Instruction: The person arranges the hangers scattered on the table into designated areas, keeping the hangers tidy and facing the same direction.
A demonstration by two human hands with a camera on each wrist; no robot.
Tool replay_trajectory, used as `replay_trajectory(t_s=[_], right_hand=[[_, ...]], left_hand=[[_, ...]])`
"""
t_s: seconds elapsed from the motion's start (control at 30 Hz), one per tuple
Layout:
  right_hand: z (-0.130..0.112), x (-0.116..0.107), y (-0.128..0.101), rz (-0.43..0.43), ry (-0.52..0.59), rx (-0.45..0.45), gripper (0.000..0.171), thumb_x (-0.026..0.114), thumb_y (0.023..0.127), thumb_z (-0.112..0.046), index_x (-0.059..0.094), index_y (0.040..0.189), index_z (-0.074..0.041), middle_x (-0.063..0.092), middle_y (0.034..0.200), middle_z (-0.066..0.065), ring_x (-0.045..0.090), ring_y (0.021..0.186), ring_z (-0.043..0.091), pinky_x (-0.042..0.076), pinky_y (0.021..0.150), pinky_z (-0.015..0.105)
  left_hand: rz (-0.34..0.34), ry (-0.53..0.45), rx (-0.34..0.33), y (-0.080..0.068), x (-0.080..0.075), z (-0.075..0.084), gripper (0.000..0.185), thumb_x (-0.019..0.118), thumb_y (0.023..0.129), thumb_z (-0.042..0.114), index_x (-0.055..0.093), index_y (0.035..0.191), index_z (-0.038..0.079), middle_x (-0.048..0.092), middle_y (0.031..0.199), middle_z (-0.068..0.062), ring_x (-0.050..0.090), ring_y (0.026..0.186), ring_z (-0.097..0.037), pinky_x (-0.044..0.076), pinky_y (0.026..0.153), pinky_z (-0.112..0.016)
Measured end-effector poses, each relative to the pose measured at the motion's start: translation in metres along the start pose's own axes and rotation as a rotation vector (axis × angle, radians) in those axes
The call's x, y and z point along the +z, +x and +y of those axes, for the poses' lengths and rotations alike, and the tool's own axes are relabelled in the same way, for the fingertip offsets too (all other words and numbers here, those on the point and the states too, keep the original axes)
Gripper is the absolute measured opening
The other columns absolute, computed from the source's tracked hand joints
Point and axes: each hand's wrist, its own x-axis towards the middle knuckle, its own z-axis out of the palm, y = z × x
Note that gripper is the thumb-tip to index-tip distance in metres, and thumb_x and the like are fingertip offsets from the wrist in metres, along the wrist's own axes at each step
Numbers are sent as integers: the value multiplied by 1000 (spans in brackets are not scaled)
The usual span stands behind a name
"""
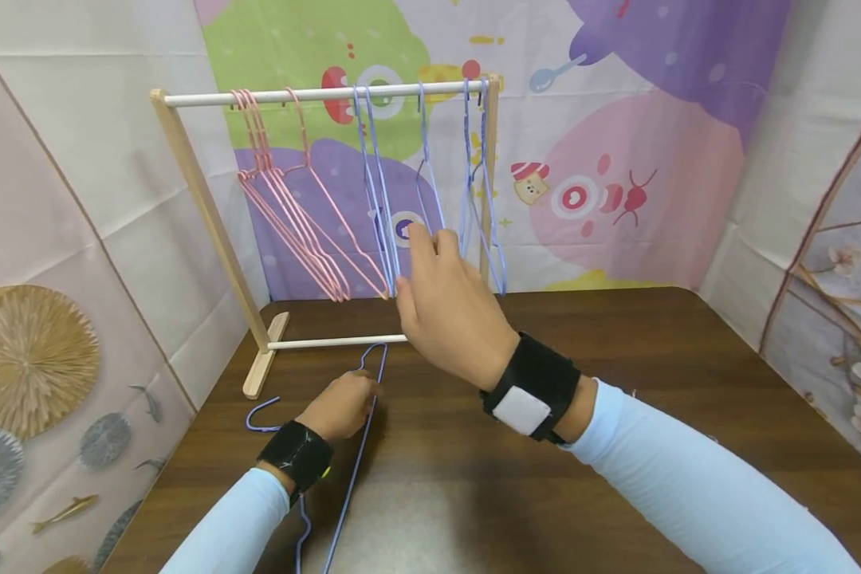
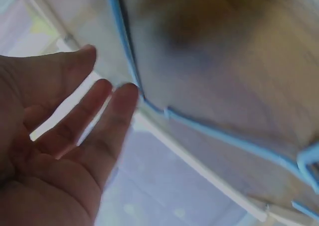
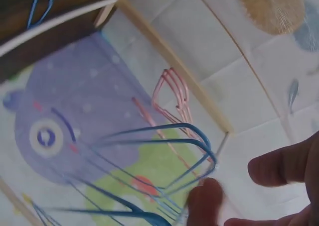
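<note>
Two hands, two jobs. Nearest to me, my left hand rests low on the dark counter, on the loose blue hanger that lies flat there, its hook pointing off to the left. From the head view the fingers look bent over the wire; the left wrist view shows them fairly straight, fingertips just touching the blue wire, so I would call this hand relaxed and touching, not clamped. The hanger lies flat because nothing lifts it.

Farther out, my right hand is raised in front of the wooden rack, its fingers up among the blue hangers on the white rail. They hang there by their hooks, so their lower ends swing free at finger height. Whether I pinch one I cannot tell; the right wrist view shows a fingertip against the blue wire loops.

Left along the same rail, the pink hangers hang bunched together, apart from the blue ones.
</note>
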Motion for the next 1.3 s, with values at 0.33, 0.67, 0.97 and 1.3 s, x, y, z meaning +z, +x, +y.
replay_trajectory(t_s=[0.33, 0.67, 0.97, 1.3], right_hand=[[7, 13, -43, 127, -52, -92, 43, 65, 99, -16, 52, 134, 4, 54, 111, 18, 58, 74, 23, 55, 54, 34], [4, 34, -93, -6, -10, -121, 30, 68, 98, -27, 68, 115, -3, 65, 98, 6, 66, 78, 19, 55, 55, 32], [16, 89, -116, -360, 57, -13, 28, 66, 100, -30, 70, 112, -6, 68, 94, 4, 68, 79, 18, 55, 57, 29], [15, 118, -136, -637, 59, 9, 27, 68, 98, -35, 71, 105, -9, 60, 83, -5, 60, 75, 12, 50, 57, 28]], left_hand=[[-57, 58, -266, -38, -26, -29, 20, 81, 81, 3, 74, 99, 1, 70, 97, -12, 69, 92, -31, 57, 75, -49], [-127, -10, -374, -63, -40, -66, 30, 78, 88, 17, 70, 112, -1, 70, 101, -16, 67, 98, -39, 54, 80, -58], [-196, -75, -383, -82, -46, -95, 54, 85, 76, 4, 65, 125, -7, 66, 119, -32, 62, 113, -52, 50, 96, -62], [-226, 16, -403, -78, -42, -97, 59, 90, 76, 14, 61, 121, -10, 63, 108, -30, 61, 105, -53, 51, 91, -61]])
